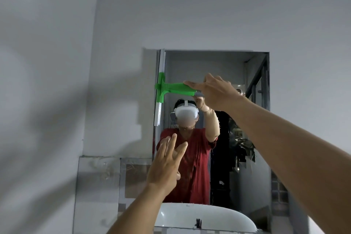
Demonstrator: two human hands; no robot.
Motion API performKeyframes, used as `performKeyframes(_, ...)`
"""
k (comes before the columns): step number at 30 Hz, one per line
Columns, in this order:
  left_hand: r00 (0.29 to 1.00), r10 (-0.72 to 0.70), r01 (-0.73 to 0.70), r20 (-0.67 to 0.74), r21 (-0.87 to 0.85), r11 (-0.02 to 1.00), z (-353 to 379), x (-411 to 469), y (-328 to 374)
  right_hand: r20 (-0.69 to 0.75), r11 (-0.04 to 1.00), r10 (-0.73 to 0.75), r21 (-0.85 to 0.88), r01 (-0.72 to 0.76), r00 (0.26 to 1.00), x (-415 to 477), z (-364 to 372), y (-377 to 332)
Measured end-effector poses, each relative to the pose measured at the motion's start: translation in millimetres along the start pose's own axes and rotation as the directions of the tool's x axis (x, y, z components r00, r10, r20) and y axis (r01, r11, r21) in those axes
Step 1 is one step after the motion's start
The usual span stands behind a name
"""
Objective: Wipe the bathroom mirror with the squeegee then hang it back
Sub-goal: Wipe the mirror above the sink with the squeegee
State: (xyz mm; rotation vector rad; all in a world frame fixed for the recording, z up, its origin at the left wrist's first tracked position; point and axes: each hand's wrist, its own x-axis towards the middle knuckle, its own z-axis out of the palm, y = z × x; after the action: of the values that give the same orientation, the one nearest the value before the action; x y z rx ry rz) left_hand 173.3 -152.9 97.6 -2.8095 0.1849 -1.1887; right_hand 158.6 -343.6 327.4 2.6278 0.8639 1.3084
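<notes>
At mirror [254, 138] left edge, squeegee [161, 89] in right hand [216, 91].

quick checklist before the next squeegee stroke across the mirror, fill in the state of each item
1. Right hand has a firm hold on the squeegee handle: ok, fingers are wrapped round its end.
2. Blade stands upright along the left edge of the mirror: ok.
3. Blade is pressed flat against the glass along its whole length: cannot tell.
4. Left hand is out of the blade's path: ok, it is open, empty and lower down.
5. Stroke path to the right is free: ok, only the right arm is in front of the glass.
6. Hook for hanging the squeegee back: cannot tell, none in view.
</notes>
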Motion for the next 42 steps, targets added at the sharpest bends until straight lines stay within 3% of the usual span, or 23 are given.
performKeyframes(8,1.000,0.005,-0.006,-0.026,-0.017,1.000,3.1,0.1,-2.2,-0.014,0.998,-0.018,-0.068,0.017,1.000,-7.6,5.3,6.8)
performKeyframes(16,1.000,0.002,-0.003,-0.031,-0.030,1.000,4.3,0.3,-3.0,0.007,0.989,0.043,-0.139,-0.042,0.999,-39.9,-5.6,60.3)
performKeyframes(26,0.997,-0.018,0.018,-0.069,0.007,1.000,-2.3,1.0,4.0,-0.115,0.981,0.181,0.091,-0.171,0.977,-81.9,8.2,105.3)
performKeyframes(33,0.998,-0.023,0.023,-0.056,0.007,1.000,-5.4,1.1,5.9,-0.135,0.964,0.244,0.144,-0.225,0.960,-87.7,23.1,114.7)
performKeyframes(42,0.996,0.005,-0.009,-0.089,-0.042,0.999,1.5,-0.8,0.3,0.066,0.799,0.482,0.377,-0.469,0.874,-131.8,31.5,75.9)
